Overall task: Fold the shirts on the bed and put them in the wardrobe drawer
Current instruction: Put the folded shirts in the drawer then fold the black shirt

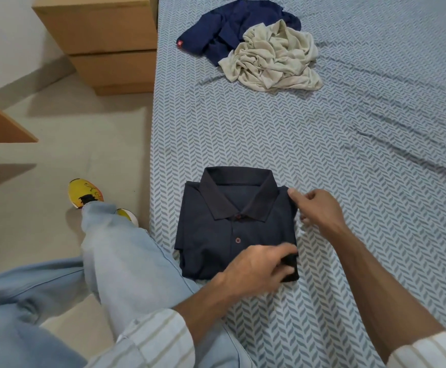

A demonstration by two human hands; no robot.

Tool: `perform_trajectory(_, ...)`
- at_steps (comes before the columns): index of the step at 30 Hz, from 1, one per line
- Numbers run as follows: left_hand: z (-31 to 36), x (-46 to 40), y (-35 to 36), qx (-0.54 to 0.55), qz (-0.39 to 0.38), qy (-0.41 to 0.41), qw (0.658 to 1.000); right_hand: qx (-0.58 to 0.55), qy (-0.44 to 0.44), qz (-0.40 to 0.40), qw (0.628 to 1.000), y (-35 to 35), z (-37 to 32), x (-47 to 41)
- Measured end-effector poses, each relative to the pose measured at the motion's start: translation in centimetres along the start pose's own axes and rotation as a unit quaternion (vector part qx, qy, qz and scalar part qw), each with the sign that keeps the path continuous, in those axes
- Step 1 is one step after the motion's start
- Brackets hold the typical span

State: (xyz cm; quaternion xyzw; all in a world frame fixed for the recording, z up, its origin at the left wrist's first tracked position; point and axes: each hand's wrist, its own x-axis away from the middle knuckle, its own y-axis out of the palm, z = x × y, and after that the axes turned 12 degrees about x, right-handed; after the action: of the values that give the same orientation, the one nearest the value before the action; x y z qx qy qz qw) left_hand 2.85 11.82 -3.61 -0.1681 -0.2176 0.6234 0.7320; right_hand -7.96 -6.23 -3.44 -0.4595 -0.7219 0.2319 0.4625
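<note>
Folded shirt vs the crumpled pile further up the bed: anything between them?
Nothing. Head view shows only bare patterned sheet between the folded dark shirt and the beige shirt.

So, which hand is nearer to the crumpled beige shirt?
Right. The right hand holds the folded dark shirt at its far right corner, toward the beige shirt; the left hand grips its near corner.

Matt dark cloth polo shirt (232, 229), rumpled beige cloth shirt (272, 59), printed cotton-like bedsheet (375, 155), smooth matt wooden drawers (105, 43)
</note>
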Motion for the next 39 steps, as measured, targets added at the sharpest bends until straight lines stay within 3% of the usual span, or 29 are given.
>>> perform_trajectory(2, -0.7, 0.7, -1.6, 0.042, 0.159, -0.015, 0.986, -0.086, 0.033, -0.042, 0.995, 0.3, 1.1, 0.6)
perform_trajectory(4, -2.4, 1.7, -4.2, 0.044, 0.316, -0.074, 0.945, -0.117, 0.049, -0.065, 0.99, 0.7, 1.9, 1.2)
perform_trajectory(7, -5.8, 3.1, -8.8, 0.002, 0.398, -0.274, 0.875, -0.126, 0.061, -0.087, 0.986, 1.1, 1.7, 2.0)
perform_trajectory(10, -7.4, 3.7, -11.5, 0.021, 0.381, -0.41, 0.828, -0.136, 0.073, -0.098, 0.983, 1.5, 1.2, 2.5)
perform_trajectory(15, -7.1, 2.1, -12.6, 0.072, 0.319, -0.45, 0.831, -0.083, 0.044, -0.025, 0.995, 2.2, 0.2, 3.1)
perform_trajectory(20, -7.3, 1.5, -12.2, 0.15, 0.291, -0.476, 0.816, -0.213, 0.092, -0.09, 0.969, 2.2, -1.0, 3.7)
perform_trajectory(25, -6.9, 3.0, -13.1, 0.342, 0.289, -0.408, 0.796, -0.233, 0.08, -0.17, 0.954, 1.4, -0.9, 4.1)
perform_trajectory(29, -6.7, 4.4, -13.4, 0.515, 0.212, -0.324, 0.765, -0.272, 0.023, -0.243, 0.931, 0.9, -0.5, 3.7)
perform_trajectory(33, -7.8, 5.4, -12.5, 0.565, 0.178, -0.291, 0.751, -0.309, 0.002, -0.291, 0.905, 1.0, -0.2, 4.0)
perform_trajectory(39, -7.5, 6.7, -11.8, 0.588, 0.163, -0.286, 0.739, -0.321, -0.006, -0.294, 0.9, 1.1, -1.0, 5.3)
